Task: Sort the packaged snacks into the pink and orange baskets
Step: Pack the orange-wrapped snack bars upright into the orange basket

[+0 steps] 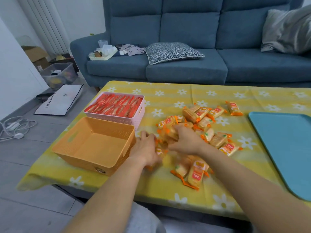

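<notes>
On the floor at the far left lie white cables (15, 126), with a white bag (60, 100) and a clear storage bin (58, 74) farther back. On the left end of the yellow flowered tablecloth (168, 96) stands the orange basket (79, 160), near the table's near-left corner, with nothing showing on its floor. Just behind it, touching or almost touching, stands the pink basket (116, 119), packed to the rim with red packets (116, 105) stood on edge in rows. Right beside the orange basket's right wall is the left hand (146, 148), back upward and blurred, its fingers bent and lying against a few orange wrappers; whether it actually holds any of them cannot be told. Close to its right, the right hand (185, 140) has its fingers curled round a bunch of orange snack packets (203, 123) at the left of the pile, clamped on them. The rest of these packets lie loose on the cloth in the middle of the table, some farther back and right, a few nearer under the right forearm. Well to the right lies a blue tray (282, 145), flat on the cloth. Beyond the table stands a blue sofa (185, 69) with a patterned cushion (171, 51).
</notes>
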The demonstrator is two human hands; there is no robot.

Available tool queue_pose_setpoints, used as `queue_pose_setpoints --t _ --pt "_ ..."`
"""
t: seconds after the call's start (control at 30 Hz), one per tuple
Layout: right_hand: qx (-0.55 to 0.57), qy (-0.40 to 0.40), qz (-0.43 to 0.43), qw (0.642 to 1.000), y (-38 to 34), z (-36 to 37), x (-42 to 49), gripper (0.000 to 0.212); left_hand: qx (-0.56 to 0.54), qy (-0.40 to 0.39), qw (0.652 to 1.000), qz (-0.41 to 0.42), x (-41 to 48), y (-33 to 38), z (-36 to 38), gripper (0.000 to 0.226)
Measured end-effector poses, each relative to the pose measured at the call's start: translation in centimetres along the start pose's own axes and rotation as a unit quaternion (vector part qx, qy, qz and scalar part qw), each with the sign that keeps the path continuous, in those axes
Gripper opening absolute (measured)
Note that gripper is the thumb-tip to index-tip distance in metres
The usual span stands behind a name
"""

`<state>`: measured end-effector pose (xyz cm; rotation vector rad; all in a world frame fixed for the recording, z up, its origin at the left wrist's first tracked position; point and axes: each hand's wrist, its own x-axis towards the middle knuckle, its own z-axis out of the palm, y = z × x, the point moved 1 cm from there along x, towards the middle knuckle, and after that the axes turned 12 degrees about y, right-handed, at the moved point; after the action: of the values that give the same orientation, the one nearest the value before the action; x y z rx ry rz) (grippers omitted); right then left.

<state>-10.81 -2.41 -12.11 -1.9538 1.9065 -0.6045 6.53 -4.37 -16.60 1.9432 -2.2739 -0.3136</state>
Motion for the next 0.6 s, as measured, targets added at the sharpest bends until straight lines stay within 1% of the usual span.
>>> queue_pose_setpoints --t 0.03,0.1,0.17,0.23,0.27,0.3,0.37,0.43,0.53,0.57,0.6 --pt "0.033 0.030 0.014 0.999 -0.1 -1.8 0.1 0.042 -0.001 -0.007 1.000 -0.002 0.0 0.1 0.1 0.091" --pt "0.058 0.074 0.048 0.994 0.5 -4.9 -0.5 0.050 -0.013 -0.016 1.000 -0.013 0.0 0.4 0.2 0.093" --pt "0.042 0.072 0.111 0.990 2.3 -6.3 -2.1 0.042 -0.070 0.001 0.996 -0.054 0.0 0.8 0.3 0.095" --pt "0.057 0.053 0.204 0.976 3.9 -6.5 -4.3 0.040 -0.167 0.030 0.980 -0.107 -0.1 1.4 0.1 0.096" --pt "0.102 0.052 0.250 0.961 4.5 -6.4 -5.2 0.039 -0.216 0.035 0.967 -0.130 -0.3 1.8 0.1 0.095" --pt "0.157 0.059 0.294 0.941 4.9 -6.2 -6.3 0.036 -0.250 0.024 0.957 -0.146 -0.8 2.6 0.0 0.091" --pt "0.246 0.078 0.353 0.899 5.4 -5.2 -8.1 0.029 -0.296 -0.029 0.941 -0.164 -1.8 4.0 0.5 0.081" --pt "0.291 0.092 0.386 0.870 5.6 -3.2 -9.8 0.028 -0.336 -0.074 0.923 -0.172 -2.6 5.5 1.0 0.078" --pt "0.340 0.087 0.401 0.846 5.1 0.0 -11.5 0.037 -0.378 -0.094 0.904 -0.178 -2.9 7.4 1.6 0.076" --pt "0.350 0.098 0.397 0.843 4.9 0.8 -11.5 0.042 -0.384 -0.090 0.901 -0.183 -3.0 7.9 1.5 0.075" --pt "0.364 0.110 0.388 0.840 4.7 1.5 -11.5 0.055 -0.391 -0.088 0.896 -0.192 -3.1 8.1 1.4 0.072"
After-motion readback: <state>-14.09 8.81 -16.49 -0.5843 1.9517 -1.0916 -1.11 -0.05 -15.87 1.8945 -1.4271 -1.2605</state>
